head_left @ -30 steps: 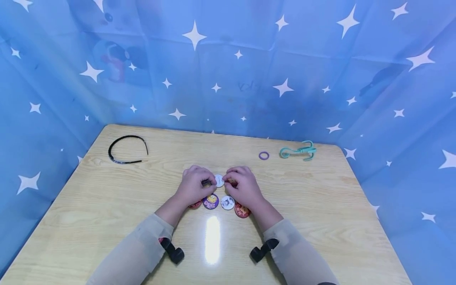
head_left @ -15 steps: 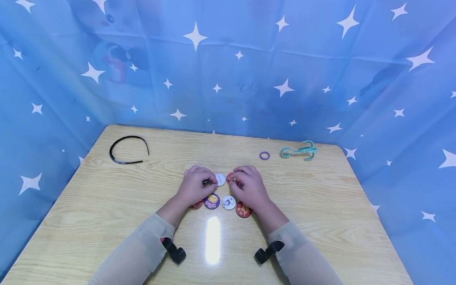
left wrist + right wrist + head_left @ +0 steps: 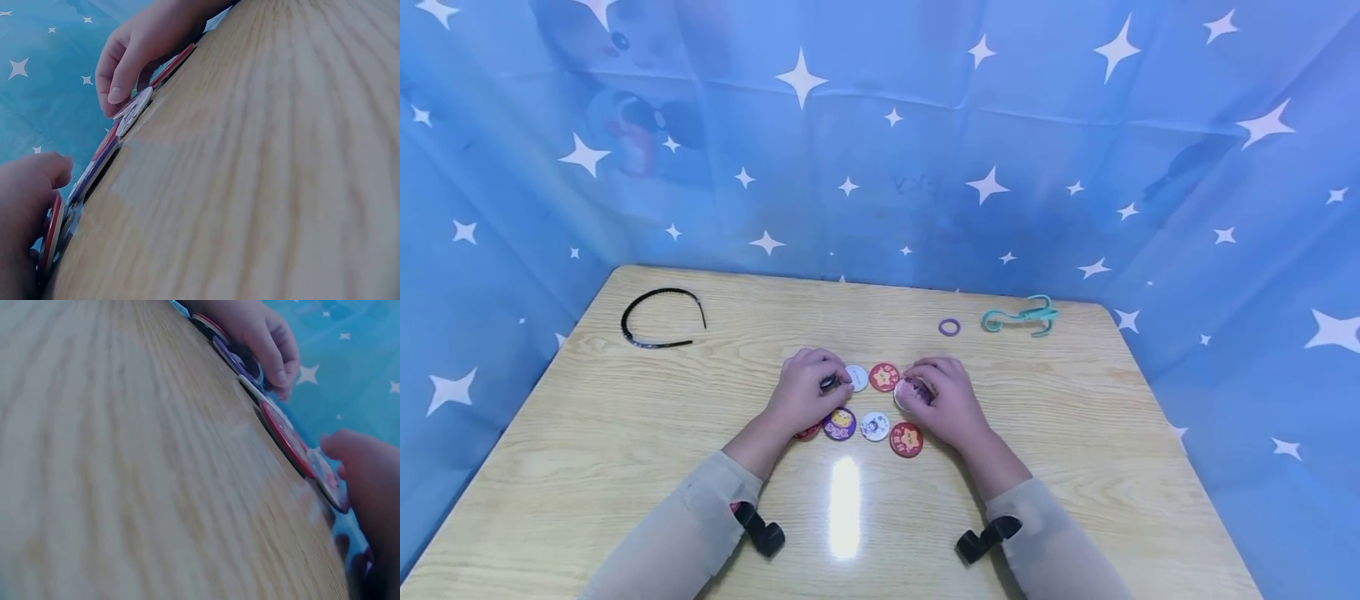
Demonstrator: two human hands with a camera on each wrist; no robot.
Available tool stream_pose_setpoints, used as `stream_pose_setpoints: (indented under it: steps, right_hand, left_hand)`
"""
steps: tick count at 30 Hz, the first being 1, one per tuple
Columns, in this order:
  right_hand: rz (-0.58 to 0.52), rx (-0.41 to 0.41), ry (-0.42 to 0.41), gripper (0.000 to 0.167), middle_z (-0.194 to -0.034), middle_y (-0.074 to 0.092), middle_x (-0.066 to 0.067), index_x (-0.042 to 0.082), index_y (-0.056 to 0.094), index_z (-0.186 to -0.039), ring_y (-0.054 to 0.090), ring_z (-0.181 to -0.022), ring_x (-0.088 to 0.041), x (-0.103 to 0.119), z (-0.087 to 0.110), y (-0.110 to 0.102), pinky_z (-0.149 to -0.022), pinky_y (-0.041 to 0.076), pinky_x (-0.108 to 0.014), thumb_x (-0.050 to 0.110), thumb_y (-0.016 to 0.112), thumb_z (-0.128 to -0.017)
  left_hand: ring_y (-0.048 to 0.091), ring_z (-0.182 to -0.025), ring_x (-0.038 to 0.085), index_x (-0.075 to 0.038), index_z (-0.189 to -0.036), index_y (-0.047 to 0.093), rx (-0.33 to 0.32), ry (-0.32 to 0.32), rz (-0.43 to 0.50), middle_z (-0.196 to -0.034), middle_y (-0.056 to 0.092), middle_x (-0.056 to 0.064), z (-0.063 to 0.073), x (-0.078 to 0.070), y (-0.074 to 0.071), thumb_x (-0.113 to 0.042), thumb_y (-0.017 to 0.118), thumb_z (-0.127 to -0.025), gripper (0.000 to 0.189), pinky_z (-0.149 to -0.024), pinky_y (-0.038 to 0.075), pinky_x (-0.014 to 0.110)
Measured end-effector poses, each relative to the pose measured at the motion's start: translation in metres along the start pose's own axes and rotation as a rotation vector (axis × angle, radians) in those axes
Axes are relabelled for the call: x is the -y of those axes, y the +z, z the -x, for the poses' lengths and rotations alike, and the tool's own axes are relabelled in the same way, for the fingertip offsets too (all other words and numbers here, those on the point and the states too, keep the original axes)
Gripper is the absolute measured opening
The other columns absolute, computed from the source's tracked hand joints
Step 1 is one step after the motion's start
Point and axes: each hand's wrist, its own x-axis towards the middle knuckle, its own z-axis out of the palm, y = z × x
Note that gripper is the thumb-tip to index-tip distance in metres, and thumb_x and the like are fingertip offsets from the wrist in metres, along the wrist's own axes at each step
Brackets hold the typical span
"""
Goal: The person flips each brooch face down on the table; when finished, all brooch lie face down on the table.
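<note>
Several round pin badges lie in two rows on the table. In the head view, the curled fingers of my left hand pinch at the left edge of a white badge; a dark round thing is partly hidden beneath them. My right hand holds a pinkish-white badge between thumb and fingers at the back row's right. Between the hands lies a red star badge. The front row has a mostly covered red badge, a purple badge, a white cartoon badge and another red badge.
A black headband lies at the table's back left. Towards the back right are a purple hair tie and a teal hooked item. A blue star-patterned curtain hangs behind the wooden table.
My right hand has moved right, away from the white badge, uncovering the red star badge. The pinkish-white badge now shows under its fingers. My left hand stays in about the same place.
</note>
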Motion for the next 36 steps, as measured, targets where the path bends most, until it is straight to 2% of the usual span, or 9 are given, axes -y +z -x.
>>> stream_pose_setpoints:
  steps: [4,7,14,20,24,31,34,36]
  right_hand:
    - [0.003,0.057,0.034,0.046,-0.134,0.066,-0.004,0.018,0.078,-0.122,0.051,-0.132,-0.029,-0.001,0.001,0.0,-0.113,0.037,-0.053,0.045,0.086,-0.085]
    - [0.013,0.067,0.038,0.047,-0.135,0.066,-0.004,0.018,0.077,-0.123,0.05,-0.133,-0.03,-0.001,-0.001,0.001,-0.115,0.035,-0.053,0.043,0.086,-0.084]
    - [-0.008,0.042,0.066,0.042,-0.134,0.067,-0.008,0.014,0.078,-0.122,0.051,-0.133,-0.032,0.0,-0.004,0.0,-0.116,0.034,-0.054,0.031,0.082,-0.084]
    - [-0.001,0.01,0.06,0.034,-0.13,0.068,-0.01,0.013,0.078,-0.12,0.053,-0.129,-0.033,-0.002,-0.005,0.0,-0.113,0.036,-0.054,0.022,0.075,-0.087]
    - [0.019,-0.008,0.063,0.032,-0.127,0.069,-0.008,0.013,0.079,-0.118,0.055,-0.125,-0.031,-0.002,-0.005,0.001,-0.111,0.037,-0.054,0.017,0.075,-0.087]
    - [0.075,0.007,0.053,0.036,-0.126,0.07,-0.006,0.014,0.079,-0.119,0.057,-0.122,-0.031,0.0,-0.008,0.005,-0.109,0.039,-0.055,0.011,0.071,-0.084]
    - [0.095,0.01,0.056,0.036,-0.126,0.07,-0.005,0.015,0.079,-0.119,0.057,-0.122,-0.03,0.001,-0.008,0.004,-0.108,0.04,-0.054,0.011,0.071,-0.084]
    - [0.103,0.014,0.054,0.033,-0.127,0.07,-0.005,0.016,0.079,-0.119,0.057,-0.123,-0.03,0.001,-0.009,0.003,-0.109,0.039,-0.054,0.014,0.072,-0.087]
  left_hand:
    - [0.061,-0.116,0.026,-0.02,-0.094,0.078,0.007,0.009,-0.019,-0.116,0.072,0.001,0.001,-0.003,-0.003,-0.028,0.083,-0.092,0.009,-0.102,0.04,0.053]
    - [0.062,-0.115,0.026,-0.019,-0.094,0.078,0.012,0.023,-0.054,-0.117,0.072,0.002,0.002,-0.005,-0.005,-0.03,0.083,-0.093,0.012,-0.101,0.042,0.053]
    - [0.063,-0.115,0.029,-0.017,-0.097,0.078,0.014,0.061,-0.158,-0.117,0.072,0.005,-0.001,-0.01,-0.006,-0.031,0.081,-0.094,0.015,-0.1,0.045,0.054]
    - [0.065,-0.117,0.03,-0.016,-0.102,0.078,0.046,0.075,-0.204,-0.119,0.073,0.005,-0.007,-0.021,0.003,-0.031,0.08,-0.095,0.016,-0.103,0.047,0.056]
    - [0.064,-0.122,0.031,-0.017,-0.112,0.077,0.091,0.055,-0.223,-0.125,0.073,0.006,-0.013,-0.03,0.013,-0.033,0.078,-0.095,0.023,-0.105,0.048,0.054]
    - [0.062,-0.127,0.034,-0.014,-0.125,0.074,0.105,0.012,-0.279,-0.131,0.071,0.008,-0.021,-0.041,0.027,-0.038,0.08,-0.094,0.04,-0.108,0.047,0.055]
    - [0.059,-0.131,0.035,-0.011,-0.133,0.07,0.133,-0.028,-0.283,-0.136,0.068,0.01,-0.025,-0.043,0.032,-0.041,0.078,-0.095,0.049,-0.111,0.044,0.056]
    - [0.056,-0.135,0.035,-0.01,-0.14,0.066,0.156,-0.061,-0.282,-0.141,0.066,0.012,-0.027,-0.043,0.034,-0.043,0.077,-0.096,0.057,-0.113,0.042,0.055]
